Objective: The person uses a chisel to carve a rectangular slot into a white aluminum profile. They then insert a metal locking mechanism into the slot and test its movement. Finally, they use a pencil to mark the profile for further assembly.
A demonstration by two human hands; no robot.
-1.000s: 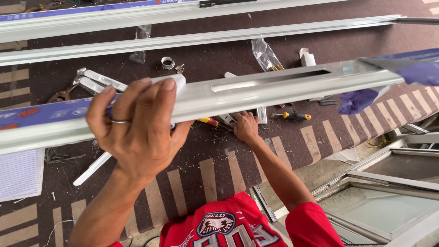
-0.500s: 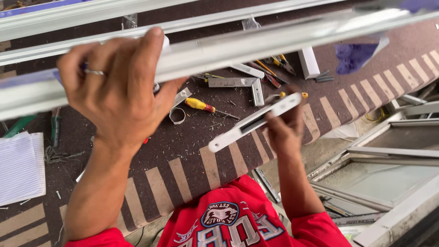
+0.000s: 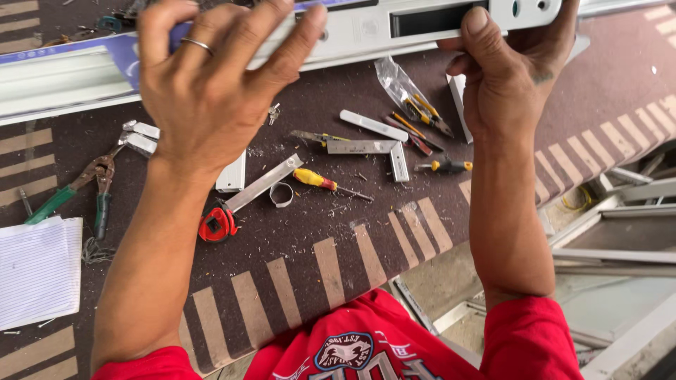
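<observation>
My left hand (image 3: 211, 98), a ring on one finger, grips a long white aluminium profile (image 3: 63, 77) that runs across the top of the view above the workbench. My right hand (image 3: 510, 84) presses a white metal plate (image 3: 366, 28) with a dark rectangular slot flat against the profile, thumb on the plate's front. The plate's right end, with small holes, shows past my fingers. Both arms reach up from a red shirt at the bottom edge.
On the dark bench (image 3: 296, 260) lie a red tape measure (image 3: 215, 224), a yellow-handled screwdriver (image 3: 317, 179), green-handled snips (image 3: 84, 186), a metal square (image 3: 373, 148), a bag of tools (image 3: 408, 98) and a paper pad (image 3: 35, 271). Window frames (image 3: 620, 232) lie lower right.
My right hand picked the slotted white plate off the bench and raised it against the profile. The profile and my left hand now sit closer and higher in view.
</observation>
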